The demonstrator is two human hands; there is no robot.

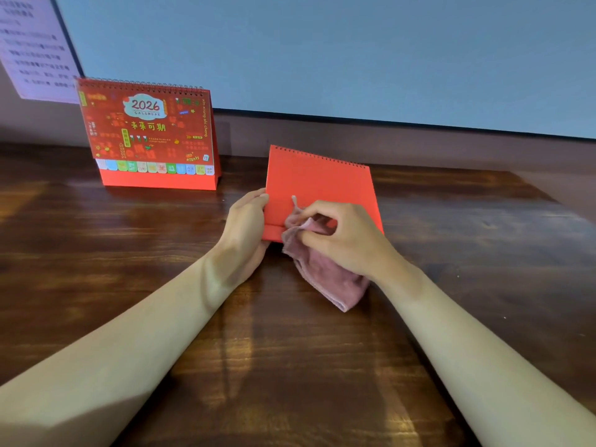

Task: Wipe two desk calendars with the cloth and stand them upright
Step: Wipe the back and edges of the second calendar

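While left hand (246, 233) grips calendar (317, 185) (spiral away, probably tilted) | right fingers (322, 208) pinch cloth (325, 279)

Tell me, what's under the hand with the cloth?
The right hand grips the pink cloth, which lies over the plain red calendar's bottom edge and the desk. That edge is hidden.

On the desk (129, 253) before you, the standing calendar (148, 133) is at the far left, upright, near the back wall. The second calendar (319, 185) is to its right, nearer you and well apart from it, with the spiral edge farthest from you. Your left hand (246, 230) holds its left edge. Your right hand (345, 237) holds the cloth (325, 272), which lies partly on the calendar's near edge and partly on the desk. A panel (322, 53) runs behind the desk, with a printed sheet (35, 46) to its left.
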